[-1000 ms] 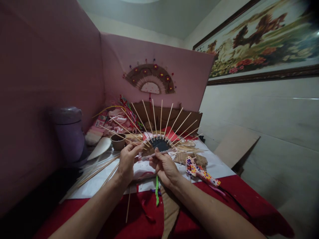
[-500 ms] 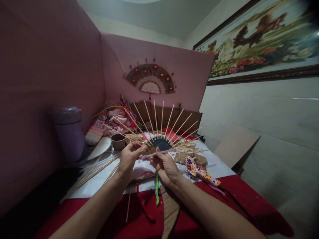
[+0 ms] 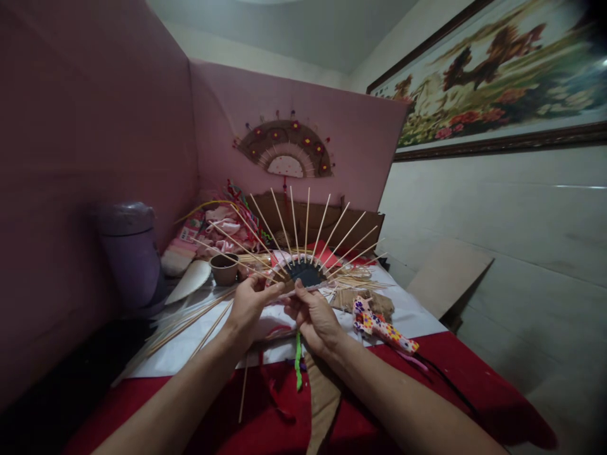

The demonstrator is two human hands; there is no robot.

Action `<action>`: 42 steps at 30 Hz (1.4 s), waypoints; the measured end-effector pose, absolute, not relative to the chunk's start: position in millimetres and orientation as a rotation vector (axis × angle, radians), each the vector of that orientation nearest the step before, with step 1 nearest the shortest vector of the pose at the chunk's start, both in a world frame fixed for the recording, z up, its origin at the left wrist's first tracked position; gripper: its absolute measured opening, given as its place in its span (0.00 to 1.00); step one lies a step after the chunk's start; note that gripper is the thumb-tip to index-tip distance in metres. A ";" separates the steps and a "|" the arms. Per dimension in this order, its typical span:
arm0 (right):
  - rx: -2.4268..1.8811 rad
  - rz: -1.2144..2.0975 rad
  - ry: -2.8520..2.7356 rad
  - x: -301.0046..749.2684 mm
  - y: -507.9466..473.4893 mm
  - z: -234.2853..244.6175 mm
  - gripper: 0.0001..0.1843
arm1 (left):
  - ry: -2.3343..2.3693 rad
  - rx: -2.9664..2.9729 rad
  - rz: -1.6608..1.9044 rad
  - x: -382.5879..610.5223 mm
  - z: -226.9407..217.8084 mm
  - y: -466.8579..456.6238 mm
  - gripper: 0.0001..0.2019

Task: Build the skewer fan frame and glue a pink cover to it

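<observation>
Between my hands I hold a half-round fan piece (image 3: 306, 273), dark in the middle with a pale edging. Several thin wooden sticks (image 3: 308, 221) spread outward from its curved edge. My left hand (image 3: 249, 309) pinches the fan's left end, thumb on the face and fingers behind. My right hand (image 3: 313, 316) grips the lower edge near the middle, its thumb pressed on the face. Below my hands, a strip of brown cardboard (image 3: 322, 395) and a bright green fuzzy strip (image 3: 298, 360) lie over the red cloth (image 3: 379, 404).
A floral-wrapped glue gun (image 3: 382, 325) lies at right by cardboard scraps (image 3: 370, 303). Loose sticks (image 3: 190, 325), a brown cup (image 3: 224, 270) and a pale oval dish (image 3: 190, 282) lie left. A purple bin (image 3: 130, 259) stands beyond. A decorated fan (image 3: 284, 148) hangs on the pink panel.
The fan piece has turned slightly, its left sticks shifting a little left and its right ones reaching a bit farther right. My left hand has moved slightly along with it; both grips remain.
</observation>
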State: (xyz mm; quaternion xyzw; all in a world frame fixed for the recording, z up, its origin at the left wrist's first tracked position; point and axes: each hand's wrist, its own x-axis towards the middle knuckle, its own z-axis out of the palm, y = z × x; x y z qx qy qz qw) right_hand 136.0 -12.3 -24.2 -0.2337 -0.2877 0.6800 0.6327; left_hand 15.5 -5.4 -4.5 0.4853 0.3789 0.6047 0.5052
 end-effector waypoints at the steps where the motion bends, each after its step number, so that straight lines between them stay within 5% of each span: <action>1: -0.529 1.554 -0.648 136.0 -12.4 -23.9 0.14 | 0.907 1.175 1.454 15.0 -3.8 -5.6 0.16; 19: -0.584 1.491 -0.506 139.9 -8.0 -22.1 0.13 | 0.841 1.048 1.702 10.4 -0.3 -5.3 0.09; 42: -0.568 1.465 -0.515 140.4 -6.5 -22.8 0.13 | 0.994 1.156 1.694 9.9 -3.6 -3.5 0.13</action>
